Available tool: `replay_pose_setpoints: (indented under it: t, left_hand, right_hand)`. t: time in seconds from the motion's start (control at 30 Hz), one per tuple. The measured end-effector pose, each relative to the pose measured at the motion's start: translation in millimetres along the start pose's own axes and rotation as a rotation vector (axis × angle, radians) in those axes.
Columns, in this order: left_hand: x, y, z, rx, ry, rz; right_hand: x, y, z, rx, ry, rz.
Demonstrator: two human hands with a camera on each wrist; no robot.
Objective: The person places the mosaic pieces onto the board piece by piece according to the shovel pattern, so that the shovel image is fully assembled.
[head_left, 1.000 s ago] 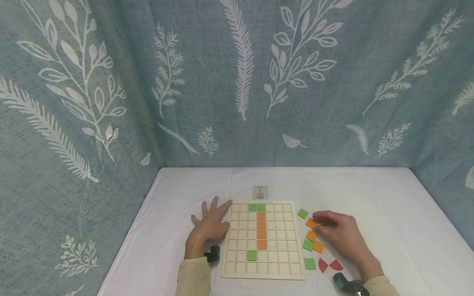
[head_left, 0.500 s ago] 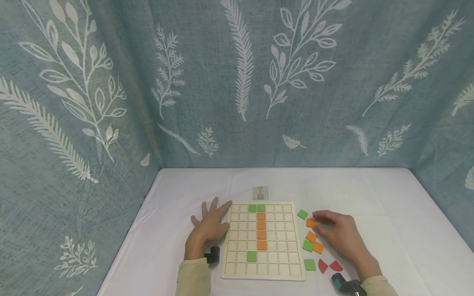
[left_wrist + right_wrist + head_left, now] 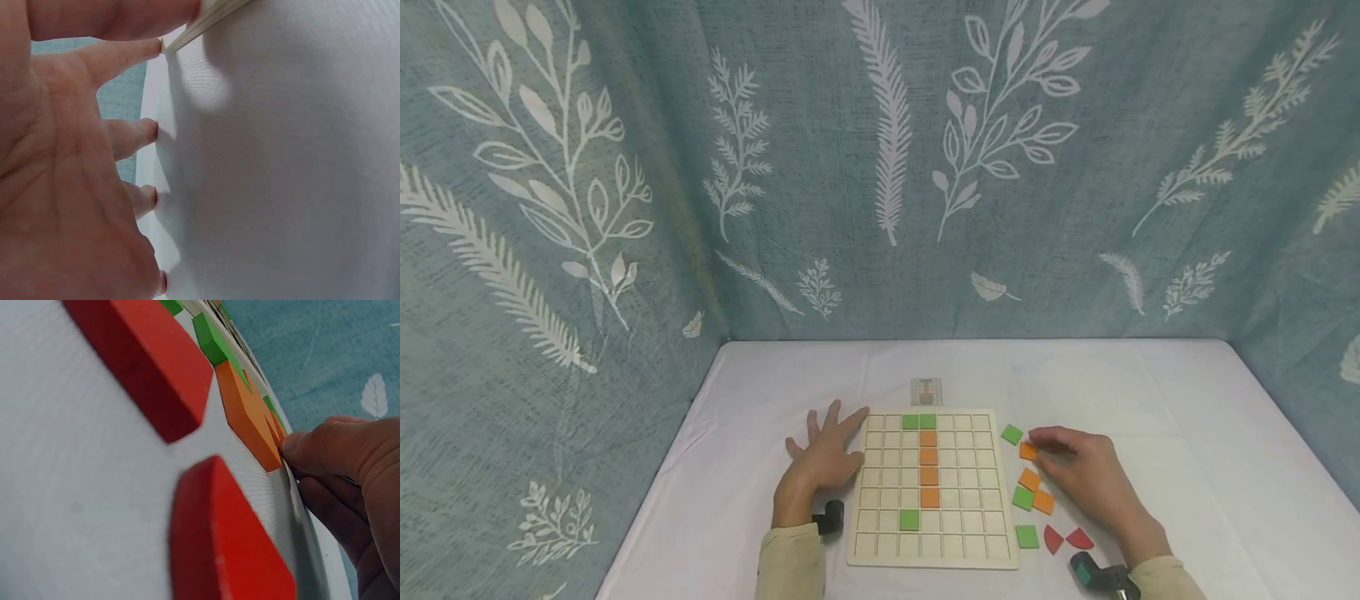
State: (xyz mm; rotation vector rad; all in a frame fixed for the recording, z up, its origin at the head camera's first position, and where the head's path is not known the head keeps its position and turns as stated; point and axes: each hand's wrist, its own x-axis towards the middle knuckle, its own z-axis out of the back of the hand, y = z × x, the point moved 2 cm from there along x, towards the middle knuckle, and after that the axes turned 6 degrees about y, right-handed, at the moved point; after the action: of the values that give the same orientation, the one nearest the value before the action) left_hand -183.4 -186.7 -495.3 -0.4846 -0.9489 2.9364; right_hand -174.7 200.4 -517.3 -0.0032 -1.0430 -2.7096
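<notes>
A pale wooden grid board [image 3: 883,548] lies on the table, with green tiles [image 3: 910,520] and a column of orange tiles [image 3: 929,476] set in its squares. My left hand [image 3: 822,457] is spread flat on the cloth, thumb and index fingertip against the board's left edge [image 3: 203,25]. Right of the board, my right hand [image 3: 1086,468] pinches a loose orange square tile [image 3: 1027,451] between thumb and fingers, low at the table. In the right wrist view the thumb [image 3: 300,447] touches that tile, while the other fingertips are partly hidden.
Around the right hand lie loose green tiles [image 3: 1012,434], more orange tiles [image 3: 1042,502] and two red quarter-round pieces [image 3: 1080,539]. A small printed pattern card [image 3: 927,392] lies behind the board. A leaf-patterned curtain [image 3: 850,167] closes off the back.
My right hand's fingertips have shifted slightly left and closed in on the orange tile. The left hand and the tiles on the board keep their places.
</notes>
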Motion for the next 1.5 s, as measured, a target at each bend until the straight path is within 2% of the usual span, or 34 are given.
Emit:
replay_pose_setpoints:
  t: [0.37,0.6,0.8,1.1,1.33,1.5]
  left_hand:
    - [-0.7,-1.3,-0.7,-0.016,0.003,0.007]
    - [1.2,1.5,-1.7,-0.024,0.011,0.01]
    - [1.5,1.1,-2.1,-0.027,0.008,0.011]
    - [2.3,2.3,-1.7,-0.027,0.012,0.019]
    - [1.1,1.1,0.6,-0.011,0.015,0.006]
    - [1.6,-0.5,0.2,-0.015,0.006,-0.002]
  right_hand:
    - [-3.1,9.0,11.5,0.031,0.006,-0.004]
    - [-5.7,25.0,16.2,0.063,-0.003,0.086]
    - [-7.7,39.4,10.1,0.083,0.001,0.192]
    - [-5.1,56.8,-0.4,0.113,-0.003,0.268]
    - [-1.7,69.3,-12.9,0.126,0.069,0.255]
    - [1.7,74.9,-19.7,0.173,0.071,0.335]
